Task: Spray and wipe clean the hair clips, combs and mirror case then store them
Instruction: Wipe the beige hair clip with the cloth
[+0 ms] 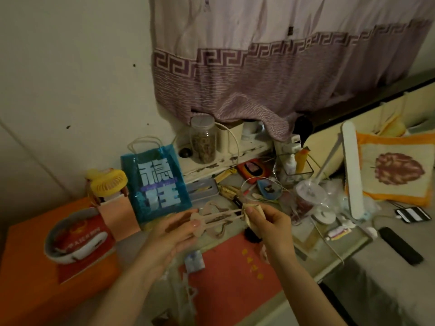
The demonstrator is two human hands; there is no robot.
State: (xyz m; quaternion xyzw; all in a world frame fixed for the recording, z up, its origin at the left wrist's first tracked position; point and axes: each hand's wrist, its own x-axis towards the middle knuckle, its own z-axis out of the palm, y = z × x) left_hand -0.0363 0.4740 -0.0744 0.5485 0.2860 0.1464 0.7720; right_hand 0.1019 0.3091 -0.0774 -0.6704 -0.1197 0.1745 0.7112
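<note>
cluttered desk [235, 267] | left hand [174, 234] pinches one end of translucent hair clip [219, 220], held above desk | right hand [268, 222] pinches small wipe [253, 211] on other end | step: wiping clip | next likely: slide wipe along prongs

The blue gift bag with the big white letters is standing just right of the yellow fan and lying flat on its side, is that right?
Not quite. In the head view the blue gift bag does sit just right of the yellow fan, but it stands upright with its handles up, not flat on its side.

Hair clip [217, 218] dim, outline unclear; wad pinched in right hand [268, 222] unidentifiable; forearms cut by bottom edge.
</note>
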